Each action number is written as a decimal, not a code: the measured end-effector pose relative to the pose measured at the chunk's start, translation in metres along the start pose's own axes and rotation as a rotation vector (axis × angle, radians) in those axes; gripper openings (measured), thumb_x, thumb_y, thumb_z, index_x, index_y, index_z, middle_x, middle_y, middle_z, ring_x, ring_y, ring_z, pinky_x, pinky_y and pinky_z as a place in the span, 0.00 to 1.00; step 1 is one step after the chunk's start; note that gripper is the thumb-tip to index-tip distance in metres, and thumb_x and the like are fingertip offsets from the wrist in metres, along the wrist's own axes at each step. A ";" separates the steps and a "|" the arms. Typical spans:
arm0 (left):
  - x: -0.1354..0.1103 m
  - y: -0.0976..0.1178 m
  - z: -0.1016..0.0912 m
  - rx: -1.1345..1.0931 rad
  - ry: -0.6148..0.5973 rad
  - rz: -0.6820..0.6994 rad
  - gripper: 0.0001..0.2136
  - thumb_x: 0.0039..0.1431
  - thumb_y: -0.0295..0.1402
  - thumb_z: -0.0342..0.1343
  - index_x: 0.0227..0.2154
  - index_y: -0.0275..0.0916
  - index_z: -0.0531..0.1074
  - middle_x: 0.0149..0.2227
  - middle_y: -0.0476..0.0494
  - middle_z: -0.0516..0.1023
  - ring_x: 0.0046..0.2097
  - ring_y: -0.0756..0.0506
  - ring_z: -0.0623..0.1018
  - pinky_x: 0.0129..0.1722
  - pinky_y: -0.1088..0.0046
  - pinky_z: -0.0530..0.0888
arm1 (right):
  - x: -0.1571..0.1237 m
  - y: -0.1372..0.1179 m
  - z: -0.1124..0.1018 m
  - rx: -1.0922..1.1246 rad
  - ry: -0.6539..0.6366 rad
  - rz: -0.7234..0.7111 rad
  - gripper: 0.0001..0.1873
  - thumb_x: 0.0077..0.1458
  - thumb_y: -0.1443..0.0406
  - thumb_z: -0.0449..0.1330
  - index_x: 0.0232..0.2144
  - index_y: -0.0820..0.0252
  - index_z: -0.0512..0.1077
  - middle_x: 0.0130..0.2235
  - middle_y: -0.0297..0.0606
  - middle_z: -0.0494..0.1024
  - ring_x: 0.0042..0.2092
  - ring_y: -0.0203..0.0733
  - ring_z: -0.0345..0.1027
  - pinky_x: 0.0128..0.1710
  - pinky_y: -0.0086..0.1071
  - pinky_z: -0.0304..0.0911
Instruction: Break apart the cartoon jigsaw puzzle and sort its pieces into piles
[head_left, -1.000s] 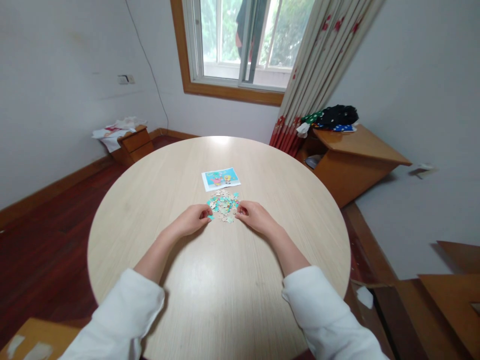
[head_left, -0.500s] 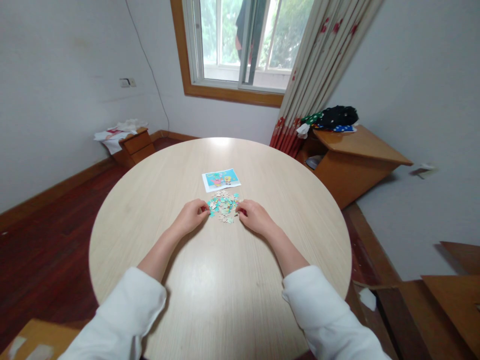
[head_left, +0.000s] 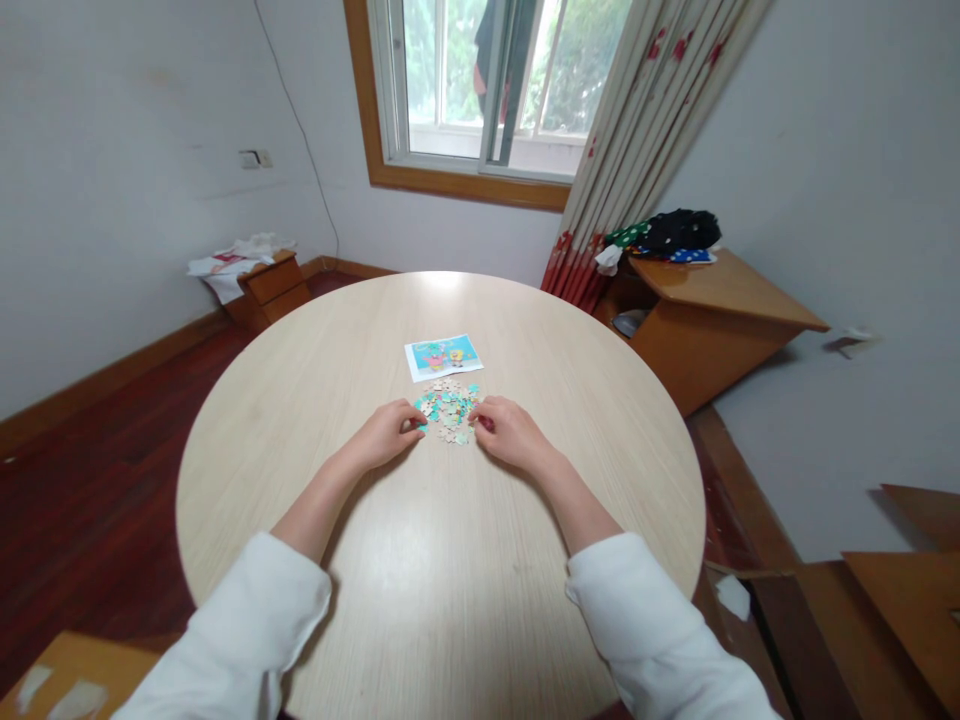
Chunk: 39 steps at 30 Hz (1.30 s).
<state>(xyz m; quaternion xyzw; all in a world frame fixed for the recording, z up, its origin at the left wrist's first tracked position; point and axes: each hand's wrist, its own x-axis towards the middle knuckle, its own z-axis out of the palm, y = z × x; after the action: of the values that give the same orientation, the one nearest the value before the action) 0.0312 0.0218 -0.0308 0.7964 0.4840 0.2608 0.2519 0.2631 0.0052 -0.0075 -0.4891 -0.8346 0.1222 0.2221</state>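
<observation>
A loose heap of jigsaw pieces (head_left: 450,408), turquoise, pale and multicoloured, lies on the round wooden table (head_left: 435,560). My left hand (head_left: 392,432) is at the heap's left edge, its curled fingers and thumb closed on a turquoise jigsaw piece. At the right edge of the heap, my right hand (head_left: 504,428) has its thumb and fingers pinched together on a small jigsaw piece, mostly hidden by the fingertips. Just behind the heap lies a printed picture (head_left: 444,357) with a pink and a yellow cartoon figure on blue.
A wooden cabinet (head_left: 739,295) with dark cloths (head_left: 679,233) on it stands beyond the table's right edge. Behind on the left is a small drawer unit (head_left: 274,290) with white cloth on top. A curtain (head_left: 637,130) hangs by the window.
My left hand has shifted slightly to the right, towards the heap, with its fingers curled. The right fingertips have moved a little at the heap's edge. The picture has stayed in place.
</observation>
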 end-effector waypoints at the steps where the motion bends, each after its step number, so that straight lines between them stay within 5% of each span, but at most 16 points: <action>1: 0.000 0.000 0.000 -0.001 -0.001 -0.003 0.06 0.50 0.30 0.56 0.32 0.39 0.76 0.30 0.46 0.71 0.31 0.48 0.71 0.35 0.70 0.68 | 0.000 -0.003 0.000 0.011 -0.005 -0.023 0.06 0.52 0.71 0.57 0.31 0.60 0.74 0.32 0.37 0.74 0.36 0.39 0.65 0.38 0.30 0.56; 7: 0.000 -0.002 0.000 -0.004 0.007 -0.011 0.06 0.49 0.30 0.58 0.32 0.39 0.76 0.31 0.47 0.71 0.32 0.47 0.71 0.38 0.69 0.69 | 0.000 -0.010 0.000 0.020 -0.087 -0.045 0.10 0.47 0.62 0.67 0.32 0.61 0.75 0.34 0.38 0.75 0.38 0.40 0.65 0.39 0.32 0.56; 27: -0.003 0.002 -0.004 0.022 -0.173 0.012 0.10 0.52 0.26 0.52 0.37 0.37 0.73 0.38 0.44 0.68 0.36 0.47 0.71 0.39 0.69 0.69 | 0.001 -0.004 0.005 0.058 -0.140 -0.027 0.02 0.55 0.69 0.60 0.32 0.62 0.74 0.34 0.38 0.74 0.39 0.38 0.64 0.41 0.31 0.56; 34: -0.003 0.001 -0.004 0.013 -0.184 0.050 0.11 0.53 0.23 0.47 0.35 0.37 0.73 0.35 0.45 0.71 0.35 0.47 0.71 0.39 0.70 0.69 | 0.003 -0.001 0.008 0.020 -0.091 -0.045 0.11 0.61 0.68 0.53 0.30 0.63 0.73 0.34 0.40 0.74 0.40 0.39 0.64 0.42 0.31 0.56; 39: -0.003 -0.001 -0.005 0.005 -0.189 0.064 0.14 0.50 0.20 0.46 0.35 0.38 0.73 0.35 0.45 0.72 0.36 0.48 0.71 0.40 0.70 0.69 | 0.002 -0.005 0.007 0.075 -0.078 0.000 0.12 0.61 0.68 0.52 0.28 0.62 0.73 0.30 0.37 0.75 0.32 0.35 0.64 0.34 0.28 0.54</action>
<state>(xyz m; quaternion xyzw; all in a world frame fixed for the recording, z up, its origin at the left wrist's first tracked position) 0.0261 0.0199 -0.0279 0.8330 0.4331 0.1911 0.2863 0.2552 0.0048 -0.0106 -0.4752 -0.8376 0.1723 0.2073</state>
